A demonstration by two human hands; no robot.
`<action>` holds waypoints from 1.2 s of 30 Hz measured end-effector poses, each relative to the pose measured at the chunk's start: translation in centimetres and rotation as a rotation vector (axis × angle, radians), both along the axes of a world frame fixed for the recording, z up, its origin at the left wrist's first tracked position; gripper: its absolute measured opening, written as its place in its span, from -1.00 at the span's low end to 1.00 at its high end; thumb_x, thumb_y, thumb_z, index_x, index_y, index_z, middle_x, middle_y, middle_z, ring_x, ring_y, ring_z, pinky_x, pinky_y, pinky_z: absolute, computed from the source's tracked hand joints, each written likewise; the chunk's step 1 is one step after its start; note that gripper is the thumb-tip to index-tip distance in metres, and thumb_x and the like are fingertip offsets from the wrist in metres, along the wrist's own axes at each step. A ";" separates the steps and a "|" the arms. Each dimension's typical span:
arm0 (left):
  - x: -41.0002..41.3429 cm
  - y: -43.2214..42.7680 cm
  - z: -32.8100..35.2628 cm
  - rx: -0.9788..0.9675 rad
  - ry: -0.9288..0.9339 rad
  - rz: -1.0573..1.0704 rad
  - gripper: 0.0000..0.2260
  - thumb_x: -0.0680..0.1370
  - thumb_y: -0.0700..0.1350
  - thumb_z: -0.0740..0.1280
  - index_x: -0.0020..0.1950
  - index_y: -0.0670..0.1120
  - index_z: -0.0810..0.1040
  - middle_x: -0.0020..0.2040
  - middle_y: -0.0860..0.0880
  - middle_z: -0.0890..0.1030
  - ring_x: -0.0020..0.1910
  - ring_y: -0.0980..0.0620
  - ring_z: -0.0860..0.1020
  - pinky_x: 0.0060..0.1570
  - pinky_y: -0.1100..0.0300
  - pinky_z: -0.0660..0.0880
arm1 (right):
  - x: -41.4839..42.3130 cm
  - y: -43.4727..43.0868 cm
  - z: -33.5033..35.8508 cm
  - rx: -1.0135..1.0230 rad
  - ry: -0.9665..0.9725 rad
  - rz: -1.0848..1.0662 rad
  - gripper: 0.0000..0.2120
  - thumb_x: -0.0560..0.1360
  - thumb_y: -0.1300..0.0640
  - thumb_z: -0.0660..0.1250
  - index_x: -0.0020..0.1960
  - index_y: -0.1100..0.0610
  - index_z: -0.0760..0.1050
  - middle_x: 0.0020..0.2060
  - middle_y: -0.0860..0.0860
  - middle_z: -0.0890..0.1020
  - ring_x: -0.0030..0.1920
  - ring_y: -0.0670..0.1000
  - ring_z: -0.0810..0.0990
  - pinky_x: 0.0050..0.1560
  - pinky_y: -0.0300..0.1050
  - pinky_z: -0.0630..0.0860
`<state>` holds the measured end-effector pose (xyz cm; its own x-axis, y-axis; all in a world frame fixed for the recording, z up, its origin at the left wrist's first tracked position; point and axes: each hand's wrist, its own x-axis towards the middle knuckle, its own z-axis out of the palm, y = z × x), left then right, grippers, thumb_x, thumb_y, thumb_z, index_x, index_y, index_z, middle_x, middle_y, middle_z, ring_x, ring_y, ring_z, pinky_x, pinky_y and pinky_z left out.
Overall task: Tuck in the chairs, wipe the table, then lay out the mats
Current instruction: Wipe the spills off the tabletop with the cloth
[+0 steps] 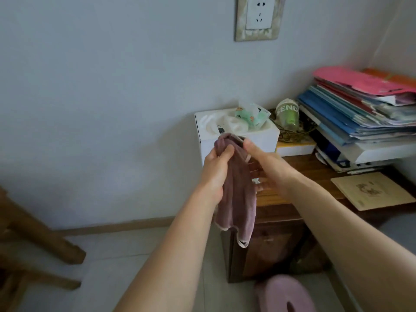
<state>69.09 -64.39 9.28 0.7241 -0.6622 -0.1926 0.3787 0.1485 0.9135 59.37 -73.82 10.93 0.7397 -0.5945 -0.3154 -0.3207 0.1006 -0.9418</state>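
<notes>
Centre of frame: you hold a mauve cloth (234, 199) up in the air with both hands, in front of the white box (238, 143).

Left grip (216, 167): fingers curled round the cloth's bunched upper part, thumb across the front, closed tight on it.

Right grip (263, 163): thumb pressed on the top fold, just beside the left thumb. Its fingers run behind the cloth and are blurred. You appear to pinch the pale-trimmed edge, but the far side is hidden.

The cloth hangs loose below both hands. Its lower corner dangles in front of the dark wood under the surface (315, 170), not touching the top.

Right of frame, on the surface:
- The white box stands against the wall, with a green packet of wipes (252, 117) sitting in its open top.
- Just right of it is a cup (288, 115) with green lettering and tangled cords around its base.
- Further right is a tall, tilted stack of folders (360, 109), pink ones uppermost.
- A tan booklet (371, 190) lies flat near the front edge, lower right.

Top centre: wall socket (258, 16).

Bottom, right of centre: a pink slipper (281, 293) on the tiled floor.

Left edge: wooden legs (40, 233) of some furniture; which piece, you cannot tell.
</notes>
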 end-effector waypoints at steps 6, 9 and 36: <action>-2.8 6.6 0.2 -0.076 0.015 0.006 -0.64 0.58 -0.31 0.27 0.37 -0.12 0.44 0.19 -0.21 0.61 0.15 -0.10 0.61 0.04 0.09 0.57 | -1.9 5.2 0.0 -0.329 -0.107 0.040 -0.83 0.49 0.08 0.44 -0.13 0.19 0.67 -0.25 0.10 0.69 -0.22 0.03 0.63 -0.20 -0.13 0.56; -3.5 10.1 0.7 -0.096 -0.018 0.053 -0.65 0.55 -0.33 0.30 0.34 -0.20 0.47 0.18 -0.23 0.62 0.14 -0.10 0.61 0.08 0.10 0.56 | -2.1 7.9 0.5 -0.181 -0.214 0.035 -0.90 0.42 0.16 0.50 -0.25 0.14 0.65 -0.38 0.01 0.63 -0.31 -0.03 0.57 -0.28 -0.19 0.50; 0.0 47.6 2.9 -0.015 0.020 1.061 -0.74 0.52 -0.29 0.37 0.05 0.05 0.67 -0.07 -0.11 0.69 -0.30 0.09 0.67 -0.44 0.29 0.51 | 12.4 34.5 3.2 -0.454 -0.336 0.366 -0.92 0.54 0.06 0.27 -0.02 0.02 0.52 -0.21 -0.01 0.62 -0.20 -0.03 0.59 -0.27 -0.20 0.40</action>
